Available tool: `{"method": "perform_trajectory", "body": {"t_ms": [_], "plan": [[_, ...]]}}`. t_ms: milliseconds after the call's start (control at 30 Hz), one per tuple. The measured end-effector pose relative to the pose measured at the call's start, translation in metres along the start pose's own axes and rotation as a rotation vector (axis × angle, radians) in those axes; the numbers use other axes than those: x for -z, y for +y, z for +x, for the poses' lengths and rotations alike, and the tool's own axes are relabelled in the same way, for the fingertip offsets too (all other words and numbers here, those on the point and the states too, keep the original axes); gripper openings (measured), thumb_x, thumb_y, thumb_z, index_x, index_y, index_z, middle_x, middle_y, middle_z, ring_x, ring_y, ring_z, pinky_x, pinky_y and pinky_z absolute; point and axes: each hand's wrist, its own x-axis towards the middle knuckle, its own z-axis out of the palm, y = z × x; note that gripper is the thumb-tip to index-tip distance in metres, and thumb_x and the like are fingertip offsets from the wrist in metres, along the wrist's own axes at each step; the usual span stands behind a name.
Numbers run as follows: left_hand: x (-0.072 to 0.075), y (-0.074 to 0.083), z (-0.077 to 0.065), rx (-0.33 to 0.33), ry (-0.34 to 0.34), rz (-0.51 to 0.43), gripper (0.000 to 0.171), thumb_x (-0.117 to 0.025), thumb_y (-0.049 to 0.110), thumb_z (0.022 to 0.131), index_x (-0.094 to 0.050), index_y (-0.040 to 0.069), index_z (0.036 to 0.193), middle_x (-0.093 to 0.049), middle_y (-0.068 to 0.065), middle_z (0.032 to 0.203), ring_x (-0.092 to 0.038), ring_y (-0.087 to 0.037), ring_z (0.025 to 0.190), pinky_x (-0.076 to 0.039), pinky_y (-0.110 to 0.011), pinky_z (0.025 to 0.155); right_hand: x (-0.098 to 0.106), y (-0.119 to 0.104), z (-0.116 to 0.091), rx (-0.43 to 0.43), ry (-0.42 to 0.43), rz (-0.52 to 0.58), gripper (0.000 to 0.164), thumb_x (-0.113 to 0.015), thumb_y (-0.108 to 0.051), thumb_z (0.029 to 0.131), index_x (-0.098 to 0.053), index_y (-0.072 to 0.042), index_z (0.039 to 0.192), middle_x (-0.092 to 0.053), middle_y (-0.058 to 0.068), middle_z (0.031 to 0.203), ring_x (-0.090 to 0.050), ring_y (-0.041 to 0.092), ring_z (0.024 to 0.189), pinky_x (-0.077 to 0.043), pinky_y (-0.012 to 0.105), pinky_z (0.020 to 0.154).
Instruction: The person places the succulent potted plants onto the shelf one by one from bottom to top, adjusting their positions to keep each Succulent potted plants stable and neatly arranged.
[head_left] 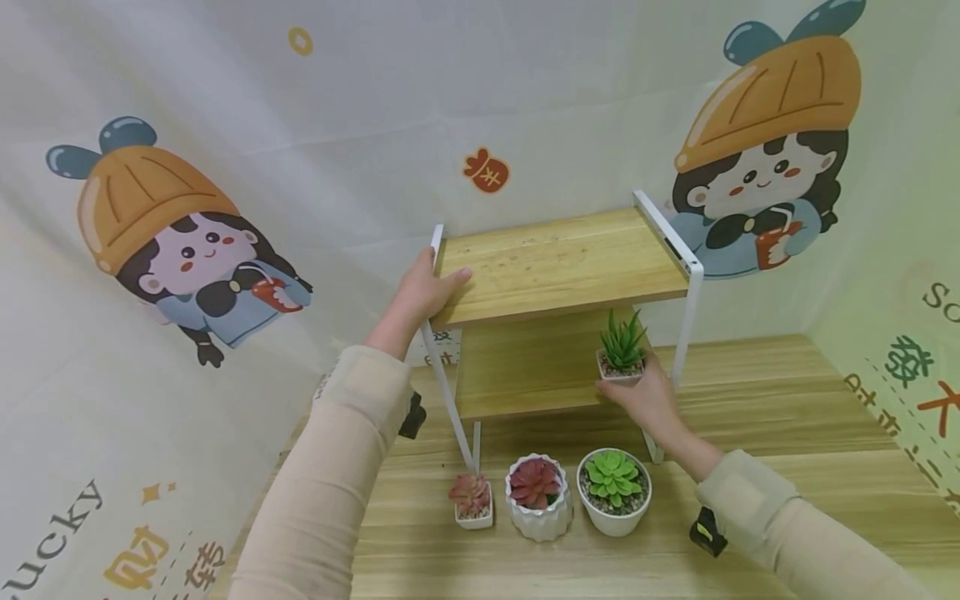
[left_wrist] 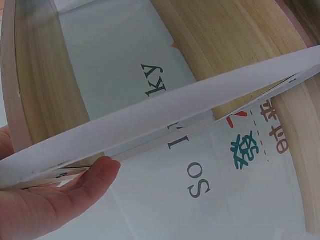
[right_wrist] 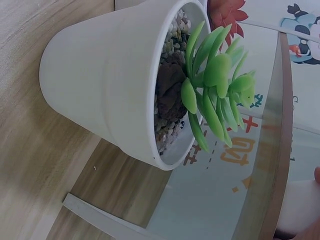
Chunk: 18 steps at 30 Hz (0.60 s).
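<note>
- Left grip (head_left: 422,298), from the head view, is clamped on the left side of the two-tier rack (head_left: 562,258), thumb (head_left: 455,282) laid over the upper board (head_left: 525,287), the other fingers mostly hidden at the white side frame (head_left: 448,392).
- Right grip (head_left: 648,400), same view, is clamped on the small white pot of the spiky green plant (head_left: 622,343); it is held upright near the right end of the lower board (head_left: 525,375), and I cannot tell whether its base touches the wood.
- On the tabletop (head_left: 757,400), by the rack's front, three more plants stand in a row: a small pinkish plant (head_left: 471,497), a dark red plant (head_left: 536,483) in a fluted white pot, and a light green rosette (head_left: 613,477) in a round white pot.
- Behind everything hangs a pale cloth (head_left: 375,175) printed with cartoon figures in orange hats.
- From the left wrist, the white side frame crosses on a slant, the thumb lying along its lower edge; wooden boards and the cloth's lettering show beyond.
- From the right wrist, the light green rosette and its pot loom sideways, red leaves peeking out behind; just a sliver of the right grip shows at the edge, beside something white cut off by the border.
</note>
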Motion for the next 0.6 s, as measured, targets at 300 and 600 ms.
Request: {"method": "perform_trajectory", "body": {"t_ms": [300, 600], "plan": [[0.000, 0.000, 0.001, 0.011, 0.002, -0.001, 0.078, -0.052, 0.038, 0.092, -0.008, 0.006, 0.147, -0.021, -0.019, 0.149, -0.028, -0.034, 0.133, -0.030, -0.045, 0.106, -0.001, 0.003, -0.006, 0.051, -0.004, 0.052, 0.087, -0.069, -0.016, 0.078, -0.015, 0.008, 0.141, -0.036, 0.032, 0.133, -0.041, 0.044, 0.118, -0.036, 0.054, 0.098], [0.000, -0.001, 0.002, 0.004, 0.002, -0.010, 0.079, -0.052, 0.038, 0.092, -0.007, 0.006, 0.147, -0.019, -0.019, 0.150, -0.026, -0.034, 0.134, -0.029, -0.045, 0.107, 0.007, 0.009, -0.034, 0.117, -0.091, 0.132, 0.083, -0.063, -0.005, 0.084, -0.006, 0.014, 0.140, -0.015, 0.037, 0.143, -0.017, 0.045, 0.133, -0.020, 0.049, 0.109]]}}
